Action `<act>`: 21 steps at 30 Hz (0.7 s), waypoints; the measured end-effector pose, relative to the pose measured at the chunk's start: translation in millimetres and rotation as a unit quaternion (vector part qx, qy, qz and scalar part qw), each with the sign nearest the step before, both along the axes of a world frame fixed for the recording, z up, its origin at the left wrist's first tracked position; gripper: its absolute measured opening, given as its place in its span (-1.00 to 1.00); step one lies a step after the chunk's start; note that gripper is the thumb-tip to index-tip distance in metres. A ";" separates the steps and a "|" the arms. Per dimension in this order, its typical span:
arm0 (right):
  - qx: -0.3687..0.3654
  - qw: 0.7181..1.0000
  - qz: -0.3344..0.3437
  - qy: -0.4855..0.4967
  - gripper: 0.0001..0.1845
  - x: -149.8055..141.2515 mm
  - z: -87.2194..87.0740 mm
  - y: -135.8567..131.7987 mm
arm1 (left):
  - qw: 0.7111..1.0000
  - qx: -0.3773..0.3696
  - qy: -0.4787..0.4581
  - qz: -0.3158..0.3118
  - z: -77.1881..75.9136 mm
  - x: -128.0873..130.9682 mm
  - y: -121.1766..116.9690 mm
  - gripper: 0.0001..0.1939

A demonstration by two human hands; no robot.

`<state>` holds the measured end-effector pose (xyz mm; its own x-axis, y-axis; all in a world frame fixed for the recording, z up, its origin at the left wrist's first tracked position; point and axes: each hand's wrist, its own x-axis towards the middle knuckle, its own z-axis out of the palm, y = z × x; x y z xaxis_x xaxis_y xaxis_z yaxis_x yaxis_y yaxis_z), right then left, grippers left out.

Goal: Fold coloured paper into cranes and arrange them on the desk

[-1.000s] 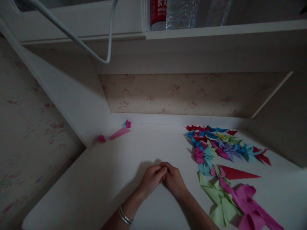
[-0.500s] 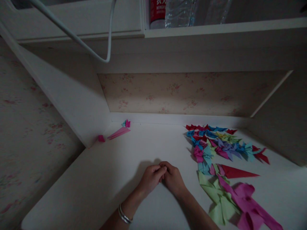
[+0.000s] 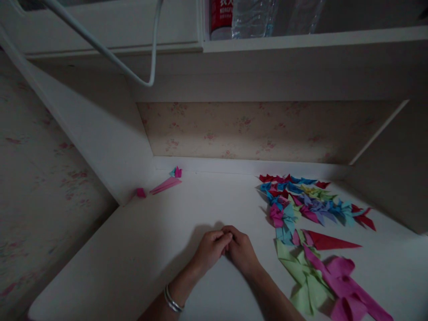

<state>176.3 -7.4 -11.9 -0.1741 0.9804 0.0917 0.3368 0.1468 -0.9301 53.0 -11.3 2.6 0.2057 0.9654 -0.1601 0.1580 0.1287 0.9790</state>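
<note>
My left hand (image 3: 211, 248) and my right hand (image 3: 241, 249) rest against each other on the white tabletop (image 3: 150, 263). Both are closed with fingers curled in, and their knuckles and thumbs touch in the middle. Nothing shows in either of them, though the palms are hidden. A silver bangle (image 3: 173, 299) circles my left wrist. Nearest to my right hand lie folded paper pieces: a light green one (image 3: 309, 285), a large magenta one (image 3: 344, 278) and a pointed red one (image 3: 331, 240).
Rows of small colourful origami pieces (image 3: 310, 200) lie at the back right. At the back left are a pink paper plane shape (image 3: 166, 184), a small pink-and-teal piece (image 3: 177, 172) and a pink piece (image 3: 141, 192). A white cable (image 3: 127, 71) hangs below the drawer; bottles (image 3: 250, 18) stand on the shelf.
</note>
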 end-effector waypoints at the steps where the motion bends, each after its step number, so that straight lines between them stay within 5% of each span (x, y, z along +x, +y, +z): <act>1: 0.001 1.000 -0.001 0.001 -0.72 -0.2 -0.2 -0.3 | 1.000 0.006 0.003 0.002 -1.3 0.5 -0.1 -0.58; 7: -0.068 0.991 0.012 0.117 -0.77 0.2 0.0 6.2 | 1.000 0.000 -0.008 0.001 -2.0 0.2 1.2 -0.59; 11: -0.088 0.983 -0.053 0.154 -0.67 0.9 19.2 28.3 | 1.000 -0.025 -0.013 -0.011 0.7 -1.6 3.5 -0.62; 14: -0.027 0.996 -0.045 0.075 -0.66 -13.2 42.4 51.0 | 1.000 -0.018 0.004 -0.009 -3.3 -0.4 5.7 -0.68; 17: 0.038 0.995 0.069 -0.059 -0.69 -48.5 59.6 74.6 | 1.000 -0.001 0.013 -0.009 -11.0 1.3 7.3 -0.73; 21: 0.124 0.922 0.210 -0.301 -0.70 -117.7 66.2 106.6 | 0.999 -0.005 -0.007 -0.043 -12.2 -0.1 6.1 -0.76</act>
